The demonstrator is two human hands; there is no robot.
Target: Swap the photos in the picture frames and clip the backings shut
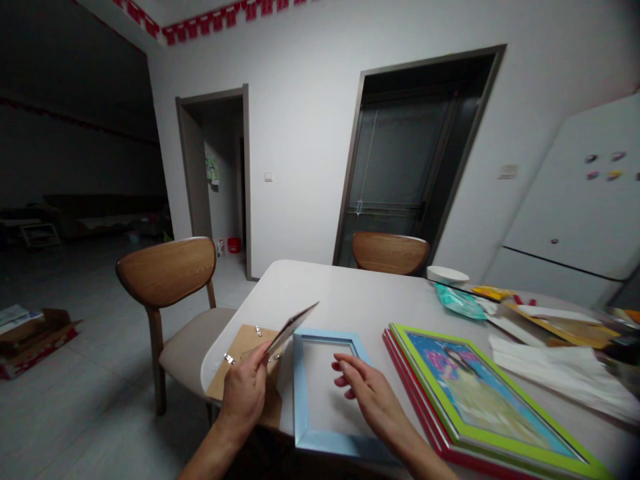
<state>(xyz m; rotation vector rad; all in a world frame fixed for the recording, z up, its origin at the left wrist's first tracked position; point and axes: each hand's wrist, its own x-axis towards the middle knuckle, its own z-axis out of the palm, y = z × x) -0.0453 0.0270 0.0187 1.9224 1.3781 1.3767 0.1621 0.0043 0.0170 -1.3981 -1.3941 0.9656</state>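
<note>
My left hand (245,390) pinches a thin stiff sheet (295,324), tilted up and seen nearly edge-on; its face cannot be made out. Under that hand, at the table's left edge, lies a brown backing board (274,403) with metal clips on it. Beside the board rests a light-blue picture frame (302,407), its middle showing a pale surface. Over the frame's right part hovers my right hand (370,393), fingers loosely bent and apart, holding nothing. To its right is a stack of picture frames, topped by a lime-green frame (440,393) around a picture of a person in a pale dress.
On the white table (345,287), toward the right, are a white bowl (449,275), a teal packet (460,301), white wrapping (560,367) and an opened yellow envelope (560,323). Wooden chairs stand at the left (173,273) and far side (390,253).
</note>
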